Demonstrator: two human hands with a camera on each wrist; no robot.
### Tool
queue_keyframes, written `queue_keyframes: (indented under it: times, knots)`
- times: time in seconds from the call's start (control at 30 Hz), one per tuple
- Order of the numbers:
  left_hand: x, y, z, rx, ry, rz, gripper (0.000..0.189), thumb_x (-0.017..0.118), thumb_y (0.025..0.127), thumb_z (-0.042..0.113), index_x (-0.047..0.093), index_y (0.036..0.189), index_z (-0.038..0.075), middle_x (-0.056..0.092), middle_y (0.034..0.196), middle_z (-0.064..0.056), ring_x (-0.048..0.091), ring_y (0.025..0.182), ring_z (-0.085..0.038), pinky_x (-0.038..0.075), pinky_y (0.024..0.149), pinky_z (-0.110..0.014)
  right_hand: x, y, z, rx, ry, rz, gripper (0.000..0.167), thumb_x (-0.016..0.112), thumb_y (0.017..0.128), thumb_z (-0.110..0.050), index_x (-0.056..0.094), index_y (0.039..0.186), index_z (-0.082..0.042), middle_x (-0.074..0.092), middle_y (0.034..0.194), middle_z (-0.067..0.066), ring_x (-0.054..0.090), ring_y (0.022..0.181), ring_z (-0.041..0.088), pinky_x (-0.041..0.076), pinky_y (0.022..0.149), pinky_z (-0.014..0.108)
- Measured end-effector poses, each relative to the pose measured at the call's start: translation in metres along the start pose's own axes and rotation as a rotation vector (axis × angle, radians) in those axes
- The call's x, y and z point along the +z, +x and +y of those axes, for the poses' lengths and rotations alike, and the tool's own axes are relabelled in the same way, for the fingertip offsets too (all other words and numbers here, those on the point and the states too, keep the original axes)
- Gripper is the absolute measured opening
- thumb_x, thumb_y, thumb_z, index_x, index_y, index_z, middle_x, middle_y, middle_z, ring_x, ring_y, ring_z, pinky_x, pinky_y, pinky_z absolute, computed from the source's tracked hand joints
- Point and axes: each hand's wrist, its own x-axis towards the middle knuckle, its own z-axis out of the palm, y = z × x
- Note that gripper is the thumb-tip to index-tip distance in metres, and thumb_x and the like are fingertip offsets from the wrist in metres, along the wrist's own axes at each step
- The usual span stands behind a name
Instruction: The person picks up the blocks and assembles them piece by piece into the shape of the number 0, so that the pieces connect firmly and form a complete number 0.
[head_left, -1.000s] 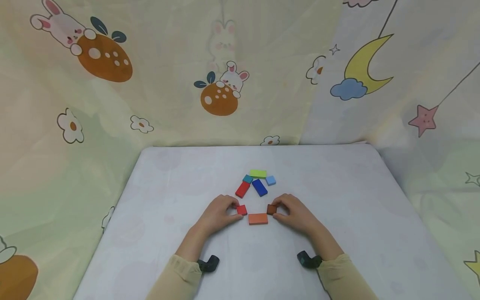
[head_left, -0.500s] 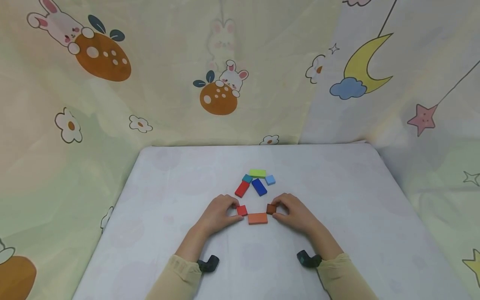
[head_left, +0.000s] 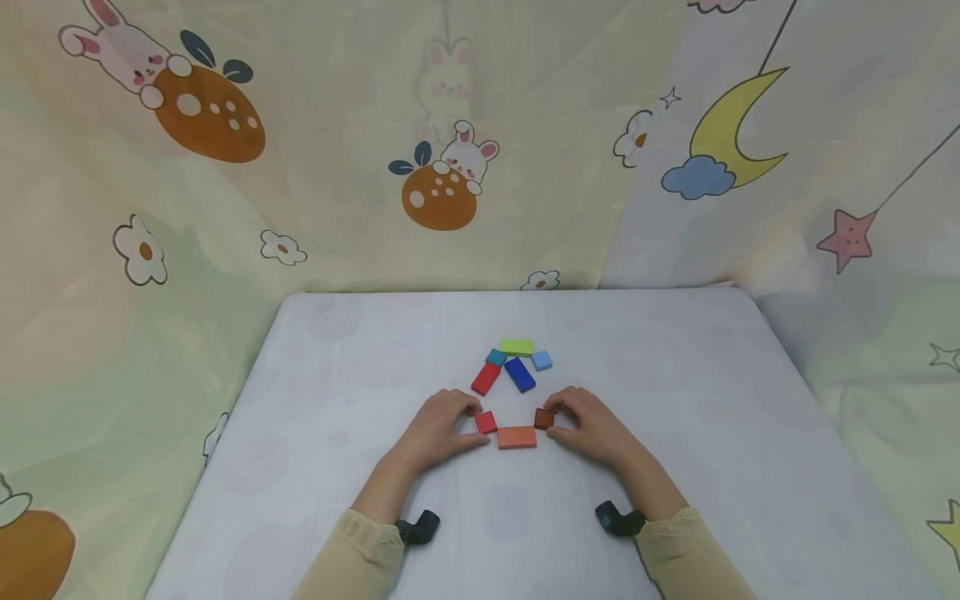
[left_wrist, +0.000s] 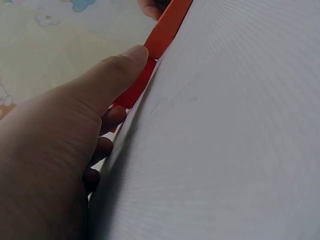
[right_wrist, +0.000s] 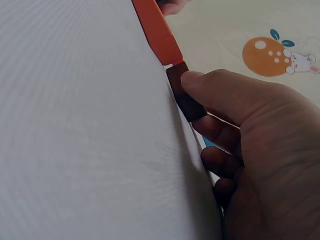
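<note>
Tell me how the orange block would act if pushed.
The orange block looks rigid, given its straight edges. Its flat sides suggest sliding, not rolling, and lying low on the table, it seems unlikely to tip.

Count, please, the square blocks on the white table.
4: teal square block and light-blue square block flanking the green rectangular block, red square block at the left hand, brown square block at the right hand.
</note>
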Motion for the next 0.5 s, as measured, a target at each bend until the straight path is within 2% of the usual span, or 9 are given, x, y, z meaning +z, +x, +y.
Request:
queue_keyframes:
  times: [0.23,0.5]
  knots:
    - [0.0,0.0,0.0,0.018,-0.014,0.009,0.057,0.074,0.08,0.059,0.061,0.125,0.026,0.063,0.112,0.012,0.054,0.108,-0.008,0.048,0.099,-0.035,-0.011,0.007,-0.001,0.06,0.038,-0.034,0.025,0.07,0.089,-0.031,0.062,0.113,-0.035,0.059,0.109,-0.015,0.054,0.101,0.011,0.051,0.091,0.037]
    - [0.001,-0.001,-0.003,0.011,-0.027,0.014,0.063,0.072,0.079,0.063,0.059,0.129,0.028,0.062,0.11,0.013,0.053,0.107,-0.008,0.048,0.099,-0.037,-0.026,0.046,-0.005,0.082,0.096,-0.133,0.042,0.07,0.091,-0.03,0.059,0.131,-0.025,0.061,0.125,-0.004,0.054,0.109,0.02,0.05,0.098,0.043]
